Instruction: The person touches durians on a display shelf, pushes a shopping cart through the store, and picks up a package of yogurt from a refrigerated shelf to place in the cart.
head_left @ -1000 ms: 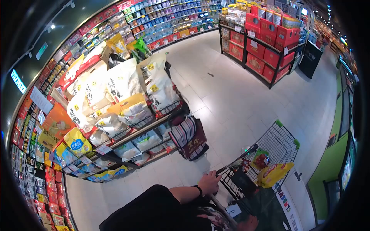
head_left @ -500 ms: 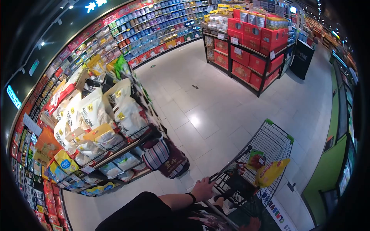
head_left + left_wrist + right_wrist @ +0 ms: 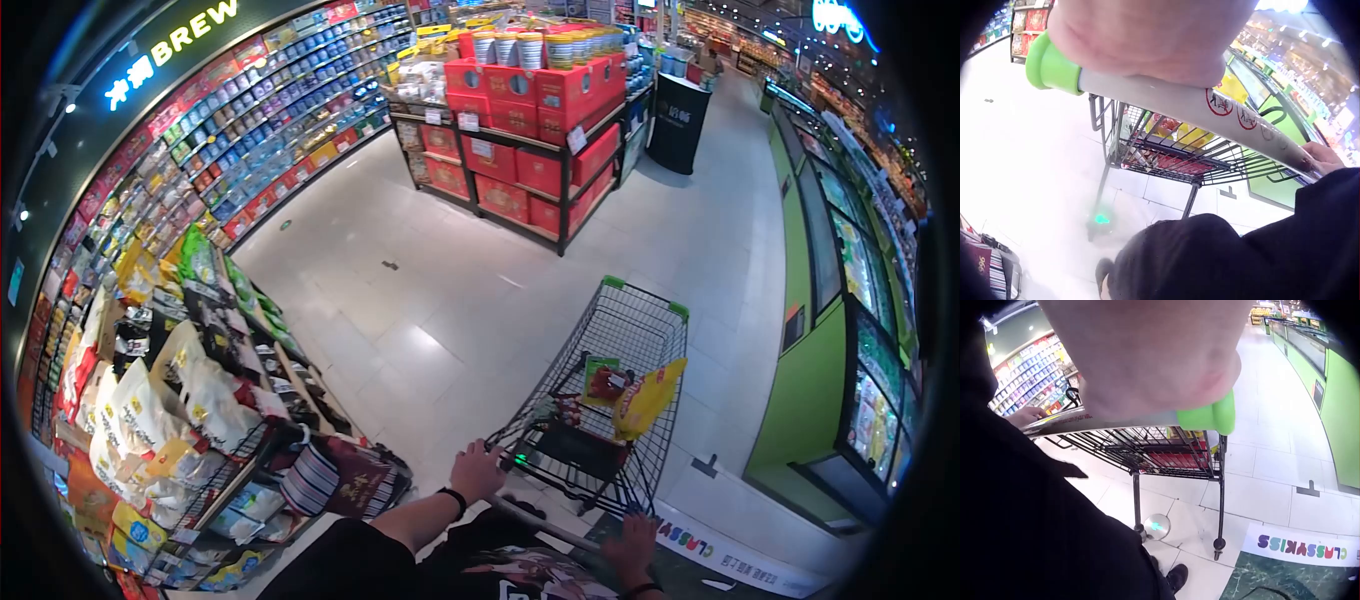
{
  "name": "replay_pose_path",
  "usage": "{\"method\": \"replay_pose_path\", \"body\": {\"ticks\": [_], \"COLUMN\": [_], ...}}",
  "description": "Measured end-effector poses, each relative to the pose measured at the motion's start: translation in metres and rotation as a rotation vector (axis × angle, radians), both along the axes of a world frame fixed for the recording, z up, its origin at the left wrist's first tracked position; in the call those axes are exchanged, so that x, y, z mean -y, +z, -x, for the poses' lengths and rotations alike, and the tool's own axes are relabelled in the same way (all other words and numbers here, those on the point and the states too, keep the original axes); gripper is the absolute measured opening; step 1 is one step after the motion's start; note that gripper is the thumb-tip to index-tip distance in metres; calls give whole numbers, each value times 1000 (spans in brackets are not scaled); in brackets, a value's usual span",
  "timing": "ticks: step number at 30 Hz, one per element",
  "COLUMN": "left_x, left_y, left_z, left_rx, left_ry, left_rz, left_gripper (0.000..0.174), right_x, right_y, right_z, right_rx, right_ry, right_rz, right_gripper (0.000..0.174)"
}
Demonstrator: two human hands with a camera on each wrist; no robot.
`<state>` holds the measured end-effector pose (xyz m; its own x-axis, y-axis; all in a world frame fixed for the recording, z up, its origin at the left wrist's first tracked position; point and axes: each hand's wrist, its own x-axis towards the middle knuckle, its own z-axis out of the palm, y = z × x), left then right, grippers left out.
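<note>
A wire shopping cart (image 3: 570, 350) with green corners stands in front of me. My left hand (image 3: 478, 472) holds the left part of its handle (image 3: 1160, 97), a pale bar with a green end cap. On the right part of that bar my right hand (image 3: 630, 548) has its grip, close to the other green cap (image 3: 1210, 417). In both wrist views the near hand's fingers are mostly hidden behind its wrist. Inside the basket lie a yellow bag (image 3: 650, 402), a green pack with red contents (image 3: 603, 382) and a flat dark box (image 3: 575, 450).
Red boxes (image 3: 510, 165) fill a display rack ahead. White rice bags (image 3: 140, 410) and a striped trolley bag (image 3: 312, 478) stand at left. Green-sided freezers (image 3: 785, 430) line the right. A black counter (image 3: 680, 125) is farther off, and a lettered floor strip (image 3: 740, 560) lies near the cart.
My view has swung right, so the rice bags and red boxes have shifted left. The cart now points more straight ahead. My right hand shows more clearly on the handle.
</note>
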<state>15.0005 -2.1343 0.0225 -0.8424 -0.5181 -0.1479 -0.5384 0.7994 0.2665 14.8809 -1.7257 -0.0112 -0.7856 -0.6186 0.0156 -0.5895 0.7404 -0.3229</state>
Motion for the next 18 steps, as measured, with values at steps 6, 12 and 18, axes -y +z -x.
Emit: {"method": "replay_pose_path", "body": {"ticks": [6, 12, 18], "left_x": [36, 70, 86], "left_y": [-2, -4, 3], "left_z": [96, 198, 305], "left_rx": [-3, -6, 61], "left_ry": [-55, -94, -152], "left_rz": [57, 14, -1], "left_gripper": [48, 51, 51], "right_x": [39, 68, 81], "right_y": [10, 11, 18], "right_z": [75, 166, 255], "right_rx": [-42, 6, 53], "right_ry": [-71, -117, -119], "right_rz": [33, 16, -27], "right_gripper": [63, 63, 63]}}
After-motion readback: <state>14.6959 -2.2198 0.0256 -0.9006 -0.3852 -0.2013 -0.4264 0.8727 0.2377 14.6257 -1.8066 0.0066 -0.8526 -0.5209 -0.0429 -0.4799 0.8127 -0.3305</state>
